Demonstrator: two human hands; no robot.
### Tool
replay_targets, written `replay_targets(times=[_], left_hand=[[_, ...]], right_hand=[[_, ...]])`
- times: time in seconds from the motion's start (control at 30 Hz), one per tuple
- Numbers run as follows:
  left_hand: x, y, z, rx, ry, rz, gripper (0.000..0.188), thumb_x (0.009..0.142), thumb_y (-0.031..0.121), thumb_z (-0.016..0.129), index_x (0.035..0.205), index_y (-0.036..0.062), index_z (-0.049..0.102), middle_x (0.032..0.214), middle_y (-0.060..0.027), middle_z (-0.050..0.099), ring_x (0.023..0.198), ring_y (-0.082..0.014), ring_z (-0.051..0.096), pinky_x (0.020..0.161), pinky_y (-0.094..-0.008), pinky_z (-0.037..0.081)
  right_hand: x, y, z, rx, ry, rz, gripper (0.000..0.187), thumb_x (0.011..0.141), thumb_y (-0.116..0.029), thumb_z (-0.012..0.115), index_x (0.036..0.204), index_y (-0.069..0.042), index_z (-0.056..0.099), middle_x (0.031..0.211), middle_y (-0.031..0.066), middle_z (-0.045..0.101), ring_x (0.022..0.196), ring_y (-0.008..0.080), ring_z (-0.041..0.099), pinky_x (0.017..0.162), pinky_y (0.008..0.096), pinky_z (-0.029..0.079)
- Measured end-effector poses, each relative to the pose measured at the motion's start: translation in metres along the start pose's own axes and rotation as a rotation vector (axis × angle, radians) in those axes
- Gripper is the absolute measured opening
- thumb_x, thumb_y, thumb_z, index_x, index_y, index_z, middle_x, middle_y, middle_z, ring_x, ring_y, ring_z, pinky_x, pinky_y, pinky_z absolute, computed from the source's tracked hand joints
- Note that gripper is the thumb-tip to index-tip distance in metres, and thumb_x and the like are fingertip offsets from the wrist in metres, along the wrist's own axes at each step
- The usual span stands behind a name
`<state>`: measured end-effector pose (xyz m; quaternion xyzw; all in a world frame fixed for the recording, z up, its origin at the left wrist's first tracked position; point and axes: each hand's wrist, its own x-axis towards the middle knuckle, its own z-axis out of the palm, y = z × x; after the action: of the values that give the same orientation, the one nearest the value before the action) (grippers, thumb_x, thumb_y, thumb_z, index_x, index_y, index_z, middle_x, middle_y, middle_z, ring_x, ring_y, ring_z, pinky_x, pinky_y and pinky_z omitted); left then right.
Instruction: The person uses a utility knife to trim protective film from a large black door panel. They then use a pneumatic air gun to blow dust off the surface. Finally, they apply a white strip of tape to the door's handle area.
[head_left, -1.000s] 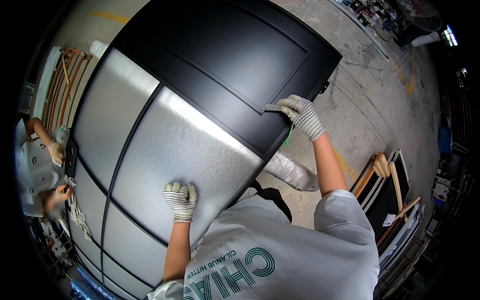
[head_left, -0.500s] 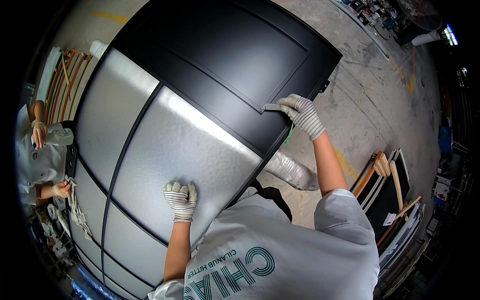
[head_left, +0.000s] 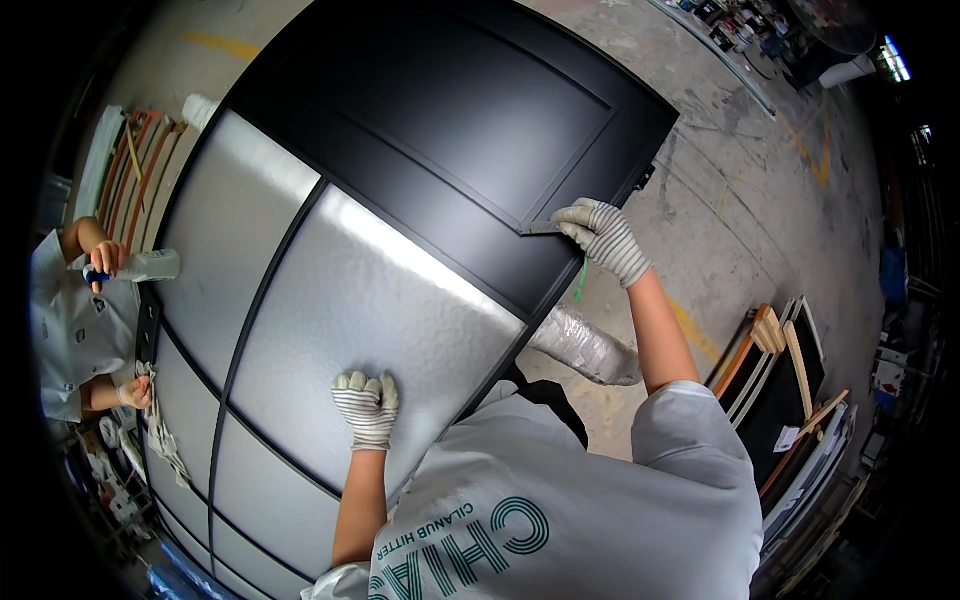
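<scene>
A large black-framed door panel [head_left: 450, 240] lies in front of me, with a raised moulding on its solid black end and silvery translucent panes [head_left: 350, 290] divided by black bars. My right hand [head_left: 608, 240], in a striped glove, pinches a thin flat grey metal blade [head_left: 541, 228]. The blade's tip touches the corner of the moulding. A green cord [head_left: 581, 280] hangs beneath that hand. My left hand [head_left: 365, 408], gloved alike, rests on a pane as a closed fist; nothing shows in it.
At the left edge, a co-worker's hand [head_left: 107, 259] holds a spray bottle [head_left: 150, 265], the other a cloth [head_left: 165, 440]. A plastic-wrapped roll [head_left: 585, 345] sticks out below the panel. Framed pieces [head_left: 775, 400] lean at right; more boards [head_left: 145, 170] stand far left.
The blade's tip has shifted slightly down at the moulding corner. The co-worker's bottle has swung toward the panel, and the cloth has moved slightly right. My left fist stays on the pane.
</scene>
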<state>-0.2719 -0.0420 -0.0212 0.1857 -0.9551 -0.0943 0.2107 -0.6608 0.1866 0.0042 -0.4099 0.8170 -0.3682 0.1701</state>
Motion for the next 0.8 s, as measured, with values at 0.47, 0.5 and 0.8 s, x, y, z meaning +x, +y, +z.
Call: replay_targets(times=[0.47, 0.5, 0.8], left_hand=[[-0.003, -0.001, 0.0, 0.024, 0.003, 0.013, 0.035, 0.069, 0.01, 0.069, 0.053, 0.0128, 0.038, 0.062, -0.0066, 0.041, 0.062, -0.0287, 0.042, 0.06, -0.042, 0.034], [-0.003, -0.002, 0.002, 0.015, 0.023, 0.02, 0.035, 0.066, 0.01, 0.069, 0.051, 0.0121, 0.038, 0.06, -0.0082, 0.039, 0.061, -0.0299, 0.043, 0.058, -0.0432, 0.034], [-0.004, -0.001, 0.002, -0.005, 0.053, 0.007, 0.035, 0.069, 0.012, 0.069, 0.05, 0.0124, 0.039, 0.061, -0.0079, 0.041, 0.065, -0.0297, 0.045, 0.061, -0.0436, 0.035]], right_hand=[[0.002, -0.05, 0.03, -0.317, -0.068, 0.139, 0.036, 0.076, -0.03, 0.072, 0.111, -0.024, 0.065, 0.089, 0.0023, 0.065, 0.085, 0.0232, 0.064, 0.075, 0.0352, 0.053], [0.001, -0.044, 0.035, -0.338, 0.036, 0.071, 0.027, 0.078, -0.026, 0.068, 0.105, -0.028, 0.068, 0.082, 0.0004, 0.062, 0.079, 0.0212, 0.063, 0.069, 0.0353, 0.053], [-0.004, -0.046, 0.045, -0.424, 0.114, 0.039, 0.022, 0.076, -0.019, 0.067, 0.097, -0.025, 0.07, 0.082, 0.0019, 0.064, 0.077, 0.0239, 0.064, 0.069, 0.0364, 0.053]])
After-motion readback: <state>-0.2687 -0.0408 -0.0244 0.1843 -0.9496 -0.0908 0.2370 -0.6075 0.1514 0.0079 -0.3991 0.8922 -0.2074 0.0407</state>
